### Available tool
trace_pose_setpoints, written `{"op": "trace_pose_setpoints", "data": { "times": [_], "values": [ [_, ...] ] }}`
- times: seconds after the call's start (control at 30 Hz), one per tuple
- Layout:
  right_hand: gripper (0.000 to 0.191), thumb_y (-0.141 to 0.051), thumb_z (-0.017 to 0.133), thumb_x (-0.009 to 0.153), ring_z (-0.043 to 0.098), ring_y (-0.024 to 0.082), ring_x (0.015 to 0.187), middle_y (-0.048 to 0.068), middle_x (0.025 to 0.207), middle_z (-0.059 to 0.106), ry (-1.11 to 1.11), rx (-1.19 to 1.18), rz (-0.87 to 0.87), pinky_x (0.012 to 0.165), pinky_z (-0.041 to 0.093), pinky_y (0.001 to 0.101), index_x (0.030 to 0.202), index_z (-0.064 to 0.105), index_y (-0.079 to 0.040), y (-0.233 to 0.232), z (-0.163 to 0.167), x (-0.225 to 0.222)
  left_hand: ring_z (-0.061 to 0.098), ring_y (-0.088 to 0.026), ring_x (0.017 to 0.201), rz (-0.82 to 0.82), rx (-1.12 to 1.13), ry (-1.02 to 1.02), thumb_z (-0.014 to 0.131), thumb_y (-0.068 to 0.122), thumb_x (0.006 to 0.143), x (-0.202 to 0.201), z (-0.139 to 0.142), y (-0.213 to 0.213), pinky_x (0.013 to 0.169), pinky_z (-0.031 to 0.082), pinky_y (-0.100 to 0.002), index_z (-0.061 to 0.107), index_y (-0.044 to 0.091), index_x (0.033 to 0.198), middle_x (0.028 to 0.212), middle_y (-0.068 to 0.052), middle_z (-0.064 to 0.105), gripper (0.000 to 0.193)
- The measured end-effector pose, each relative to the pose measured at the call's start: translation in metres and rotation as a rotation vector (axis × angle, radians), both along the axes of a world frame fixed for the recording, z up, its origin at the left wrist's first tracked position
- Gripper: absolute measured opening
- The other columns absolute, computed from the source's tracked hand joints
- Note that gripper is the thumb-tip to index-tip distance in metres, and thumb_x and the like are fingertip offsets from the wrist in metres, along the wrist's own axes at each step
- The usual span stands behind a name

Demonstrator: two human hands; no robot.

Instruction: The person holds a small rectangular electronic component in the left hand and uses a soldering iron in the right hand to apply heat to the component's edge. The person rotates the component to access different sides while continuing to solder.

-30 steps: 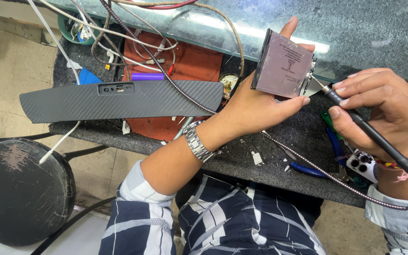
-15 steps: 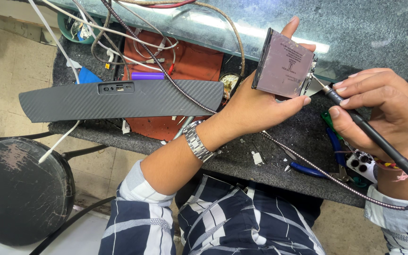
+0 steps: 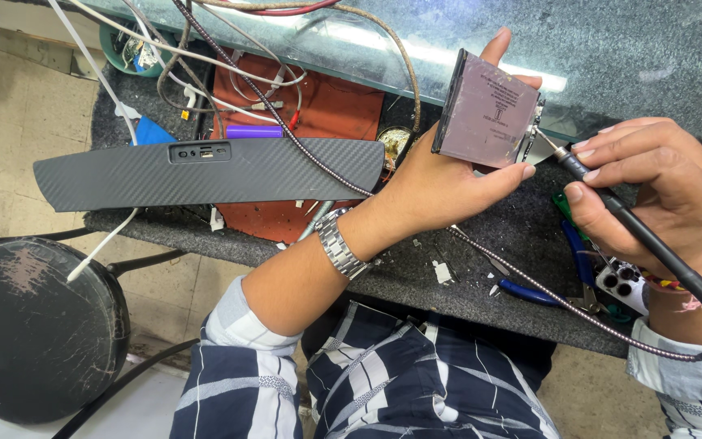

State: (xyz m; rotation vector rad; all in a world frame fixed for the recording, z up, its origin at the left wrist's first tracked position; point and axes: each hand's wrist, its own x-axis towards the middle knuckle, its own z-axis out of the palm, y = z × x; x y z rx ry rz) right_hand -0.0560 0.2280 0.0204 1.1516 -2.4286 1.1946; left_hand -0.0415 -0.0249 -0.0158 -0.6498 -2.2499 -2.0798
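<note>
Head view is showing a person seated at a cluttered workbench (image 3: 481, 276). Their left hand (image 3: 440, 183) is gripping a flat grey rectangular module (image 3: 487, 110), thumb along its near edge and fingers behind, holding it tilted above the bench. Their right hand (image 3: 652, 183) is pinching a black soldering iron (image 3: 611, 199) like a pen, its metal tip touching the module's right edge. A thick black cord is looping from the iron around the right wrist. To the left, a long carbon-patterned panel (image 3: 205, 172) is lying across an orange mat (image 3: 318, 114), under tangled wires. Blue-handled pliers (image 3: 570, 268) are lying near the right hand, and a round black stool (image 3: 34, 333) is standing at the near left.
</note>
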Motion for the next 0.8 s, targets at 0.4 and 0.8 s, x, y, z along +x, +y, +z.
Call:
{"op": "trace_pose_setpoints", "data": {
  "times": [0.4, 0.8],
  "values": [
    [0.022, -0.003, 0.083, 0.088, 0.071, 0.027, 0.100, 0.016, 0.106, 0.069, 0.012, 0.017, 0.014, 0.096, 0.059, 0.0375, 0.096, 0.062, -0.002, 0.0041, 0.0004, -0.0022, 0.060, -0.020, 0.137, 0.001, -0.023, 0.024, 0.076, 0.014, 0.096, -0.0005, 0.0002, 0.0017, 0.120, 0.048, -0.033, -0.004, 0.016, 0.165, 0.154, -0.006, 0.053, 0.105],
    [0.022, -0.002, 0.082, 0.088, 0.071, 0.026, 0.100, 0.015, 0.102, 0.069, 0.003, -0.004, 0.014, 0.096, 0.059, 0.0371, 0.095, 0.062, -0.003, 0.0032, 0.0002, -0.0016, 0.061, -0.021, 0.135, 0.004, -0.022, 0.025, 0.077, 0.015, 0.096, 0.0001, 0.0009, 0.0005, 0.119, 0.048, -0.034, -0.004, 0.017, 0.165, 0.152, -0.006, 0.054, 0.107]
  ]
}}
